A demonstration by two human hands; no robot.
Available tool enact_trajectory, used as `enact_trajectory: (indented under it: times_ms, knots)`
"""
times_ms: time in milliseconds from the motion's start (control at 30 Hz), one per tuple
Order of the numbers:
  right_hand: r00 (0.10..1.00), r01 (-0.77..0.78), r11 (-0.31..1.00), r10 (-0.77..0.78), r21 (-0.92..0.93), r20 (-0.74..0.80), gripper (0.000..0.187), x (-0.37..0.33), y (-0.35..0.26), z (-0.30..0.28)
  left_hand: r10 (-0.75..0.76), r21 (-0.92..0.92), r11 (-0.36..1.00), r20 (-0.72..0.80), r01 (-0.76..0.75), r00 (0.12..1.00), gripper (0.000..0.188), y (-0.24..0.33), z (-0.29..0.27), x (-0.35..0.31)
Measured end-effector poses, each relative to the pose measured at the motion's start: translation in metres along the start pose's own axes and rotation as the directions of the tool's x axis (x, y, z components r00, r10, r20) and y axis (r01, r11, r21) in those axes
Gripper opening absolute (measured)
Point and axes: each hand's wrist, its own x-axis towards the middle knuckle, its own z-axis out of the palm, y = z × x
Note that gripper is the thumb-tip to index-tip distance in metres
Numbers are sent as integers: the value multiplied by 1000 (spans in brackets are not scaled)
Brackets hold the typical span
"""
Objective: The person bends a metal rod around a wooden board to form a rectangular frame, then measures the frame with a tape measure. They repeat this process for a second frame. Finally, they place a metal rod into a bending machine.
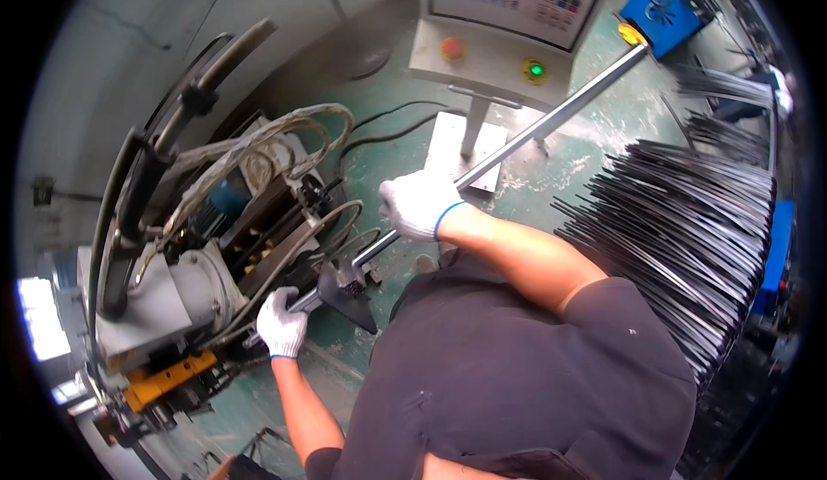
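Observation:
A long, straight metal tube slants from the upper right down to a machine at the left. My right hand, in a white knitted glove with a blue cuff, is closed round its middle. In a matching glove, my left hand grips the lower end of the bar, beside the machine. Between the hands, a dark, wedge-shaped plate and the clamp parts around it hide a stretch of the tube. Whether the bar in my left hand is the same piece, I cannot tell.
A control panel on a stand has a red knob and a lit green button. Hoses loop over the machine at the left. A large stack of thin metal rods lies right, below a blue machine at the tube's far end.

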Motion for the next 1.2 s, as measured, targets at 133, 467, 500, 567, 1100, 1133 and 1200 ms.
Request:
enact_trajectory:
  times_ms: [133, 467, 500, 567, 1100, 1133, 1200]
  knots:
    - [1000, -2, 999, 2, -45, 0, 25, 4, 2, -2, 3, 102, 995, -111, 8, 994, 33, 3, 13, 0]
    - [999, 9, 993, -5, -119, 33, 33, 8, -16, -2, 22, 26, 1000, -435, -12, 900, 41, 26, 12, -30]
    - [999, -36, 991, 36, -127, 1, 31, 6, -12, 2, 23, -4, 1000, -491, -28, 871, 40, 28, 12, -30]
    - [999, -36, 986, 34, -163, -17, 30, 6, -12, 9, -12, -36, 999, -587, -11, 810, 39, 34, 3, -55]
    - [972, -120, 973, 75, -197, -221, 30, 4, -47, 36, -849, -715, 496, -280, 493, 449, 16, -105, 92, -189]
    - [962, -101, 969, 37, -228, -269, 30, 4, -53, 42, -799, -646, 586, -362, 489, 480, 16, -118, 70, -180]
    - [965, -157, 942, 82, -297, -250, 30, 6, -74, 49, -682, -626, 713, -517, 315, 517, 18, -139, 28, -157]
